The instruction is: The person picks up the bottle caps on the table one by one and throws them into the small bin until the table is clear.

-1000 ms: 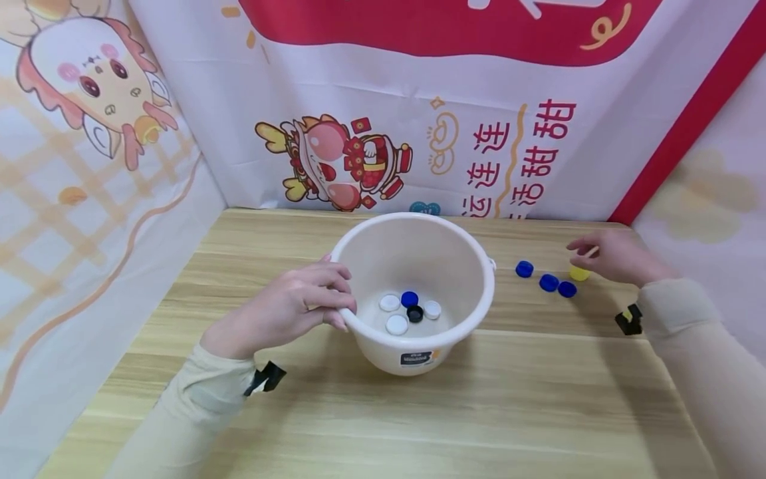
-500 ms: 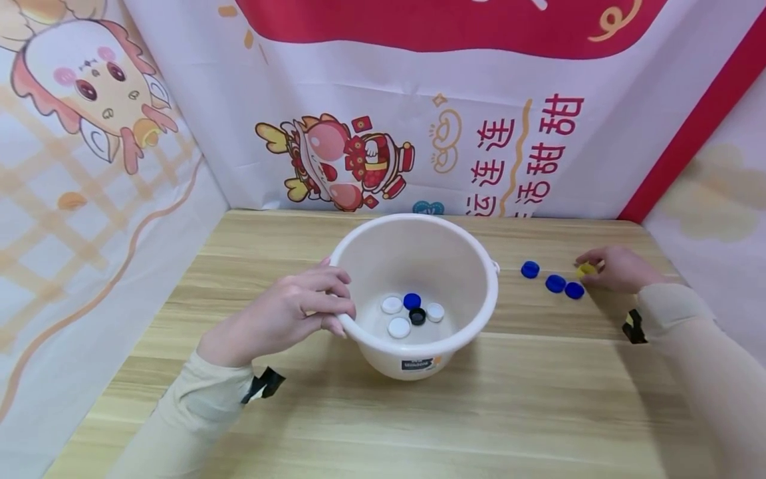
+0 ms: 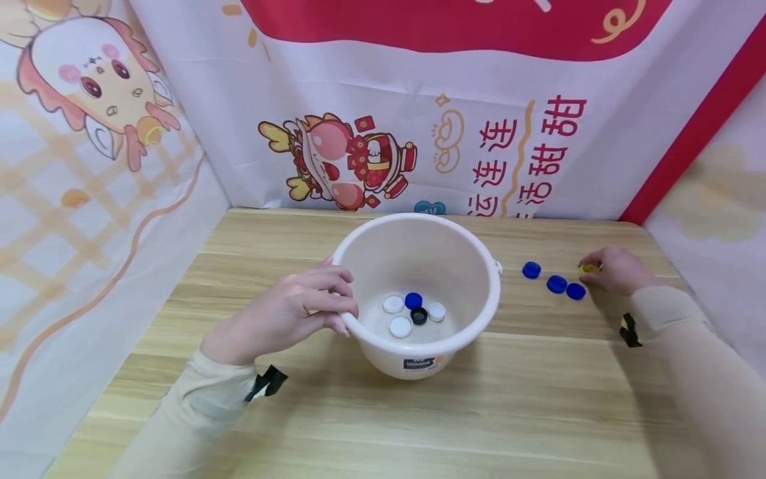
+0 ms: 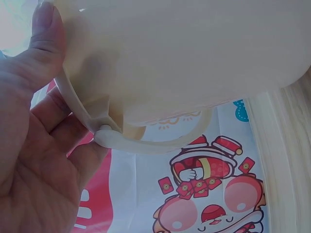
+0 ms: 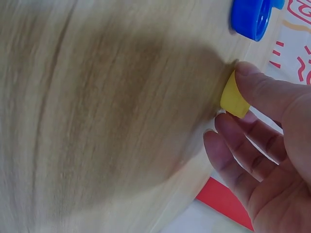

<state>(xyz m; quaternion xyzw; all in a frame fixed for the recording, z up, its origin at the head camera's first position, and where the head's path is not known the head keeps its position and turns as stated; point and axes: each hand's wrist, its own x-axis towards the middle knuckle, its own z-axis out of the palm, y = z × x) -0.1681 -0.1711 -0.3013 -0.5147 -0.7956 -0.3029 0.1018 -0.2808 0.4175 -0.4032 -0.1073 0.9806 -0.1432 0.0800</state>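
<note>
My left hand [image 3: 287, 309] grips the left rim of a white plastic bucket [image 3: 493, 293], thumb on one side of the wall and fingers on the other; the left wrist view shows the bucket's handle [image 4: 155, 146] hanging by the fingers. Inside on the bottom lie white caps [image 3: 400, 326], a blue cap [image 3: 413, 301] and a black cap [image 3: 419, 315]. At the right of the table my right hand [image 3: 624, 269] pinches a yellow bottle cap [image 5: 234, 99] between thumb and fingers, close to the tabletop. Left of it are blue bottle caps [image 3: 556, 284], one of them partly seen in the right wrist view.
The bucket stands mid-table on the wood-grain tabletop [image 3: 371, 426]. A printed cloth [image 3: 383, 86] with cartoon figures rises behind the table's back edge, and further cloth panels close in the left and right sides. Black clips [image 3: 266, 383] show at both wrists.
My right hand has come down onto the yellow cap, and its fingers have closed around it. The left hand keeps its hold on the rim; the head view has shifted slightly.
</note>
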